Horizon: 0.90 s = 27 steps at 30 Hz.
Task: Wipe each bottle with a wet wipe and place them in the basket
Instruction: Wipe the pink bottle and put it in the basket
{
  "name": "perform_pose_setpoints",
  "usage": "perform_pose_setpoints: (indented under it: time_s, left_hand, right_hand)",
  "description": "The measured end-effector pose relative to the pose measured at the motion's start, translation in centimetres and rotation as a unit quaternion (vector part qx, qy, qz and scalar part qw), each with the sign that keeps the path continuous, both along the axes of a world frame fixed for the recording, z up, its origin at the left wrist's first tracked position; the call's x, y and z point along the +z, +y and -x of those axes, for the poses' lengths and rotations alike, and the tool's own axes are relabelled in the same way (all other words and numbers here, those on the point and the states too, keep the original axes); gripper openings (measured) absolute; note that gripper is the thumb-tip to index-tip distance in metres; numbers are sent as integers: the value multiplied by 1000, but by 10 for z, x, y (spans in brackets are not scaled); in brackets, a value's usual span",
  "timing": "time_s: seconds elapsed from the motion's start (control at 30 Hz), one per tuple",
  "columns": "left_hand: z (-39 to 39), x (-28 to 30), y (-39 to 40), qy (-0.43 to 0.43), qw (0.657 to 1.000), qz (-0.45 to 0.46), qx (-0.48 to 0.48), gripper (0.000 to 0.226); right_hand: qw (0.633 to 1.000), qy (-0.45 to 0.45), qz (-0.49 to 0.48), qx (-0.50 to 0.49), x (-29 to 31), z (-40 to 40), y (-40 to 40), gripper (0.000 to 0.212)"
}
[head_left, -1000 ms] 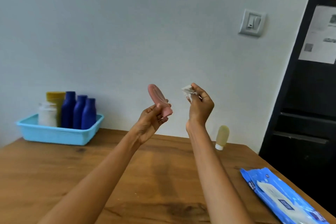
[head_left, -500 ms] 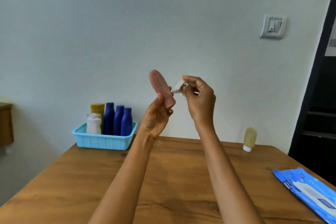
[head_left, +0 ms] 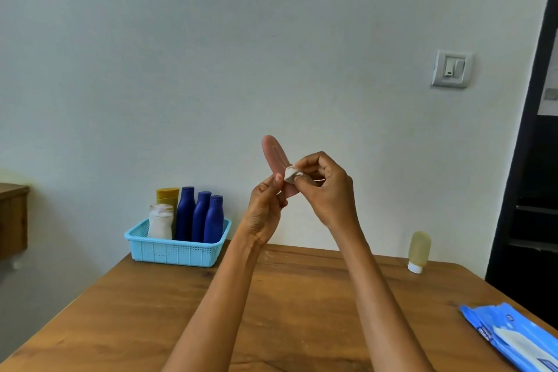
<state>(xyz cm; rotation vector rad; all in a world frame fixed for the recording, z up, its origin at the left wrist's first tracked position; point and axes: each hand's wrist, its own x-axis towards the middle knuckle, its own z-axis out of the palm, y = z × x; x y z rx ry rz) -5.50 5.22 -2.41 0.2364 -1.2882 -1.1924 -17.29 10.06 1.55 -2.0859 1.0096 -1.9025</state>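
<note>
Both hands raised | pink bottle [head_left: 275,154] base hidden | wipe [head_left: 290,174] bunched

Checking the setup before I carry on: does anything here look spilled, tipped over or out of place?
Nothing stands out. The light blue plastic basket holds its bottles upright, the pale yellow squeeze bottle stands cap-down on the wooden table, and no spill shows. The left hand holds the pink bottle.

Matt wooden table [head_left: 302,311], plastic basket [head_left: 178,252]

Bright, even daylight; soft shadows, sharp centre, slight wide-angle edge bending.
</note>
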Motion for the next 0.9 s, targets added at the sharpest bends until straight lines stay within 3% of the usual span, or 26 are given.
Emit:
perform_pose_setpoints:
  time_s: [0.2, 0.37, 0.5, 0.57, 0.67, 0.8, 0.9]
  left_hand:
    - [8, -3, 2, -59, 998, -10, -8, 52]
    - [1, -6, -1, -52, 998, -18, -18, 60]
    - [6, -7, 5, -83, 996, -19, -22, 61]
    - [10, -5, 7, -95, 995, -20, -20, 61]
    - [14, -4, 9, -98, 995, -32, -17, 62]
    - [14, -6, 9, -79, 996, -44, -16, 63]
    - [13, -9, 8, -77, 996, -49, -18, 64]
  right_hand:
    - [996, -24, 68, -59, -7, 2, -7, 21]
    - [1000, 20, -7, -5, -6, 14, -6, 24]
    - [996, -39, 31, -69, -12, 16, -12, 18]
    - [996, -68, 45, -47, -10, 15, -11, 18]
    - [998, -45, 45, 0, -2, 12, -5, 20]
    - [998, 15, -25, 50, 0, 20, -5, 30]
    - [997, 9, -54, 49, -6, 27, -12, 27]
